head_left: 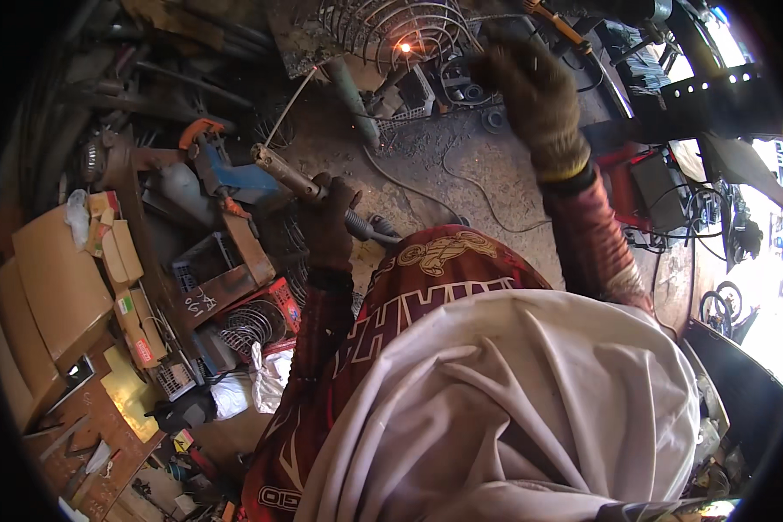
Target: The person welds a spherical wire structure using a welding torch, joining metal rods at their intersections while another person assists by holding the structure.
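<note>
My left hand (329, 228), in a dark glove, is closed around the handle of a welding electrode holder (285, 171). A thin welding electrode (292, 106) sticks up from the holder's jaw, its tip faintly orange. At the top stands a round cage of curved metal rods (357, 28), with a bright orange glowing spot on its lower part. The electrode tip is apart from that spot. My right hand (531, 100), in a brown work glove, is raised just right of the cage. Its fingers are dark and blurred, so their grip cannot be made out.
A green pipe (353, 100) stands below the cage, and cables (409, 184) snake over the floor. To the left are a blue-and-orange clamp (226, 174), cardboard boxes (61, 283) and a red crate (280, 304). A red-framed machine (657, 191) with black cables stands at right.
</note>
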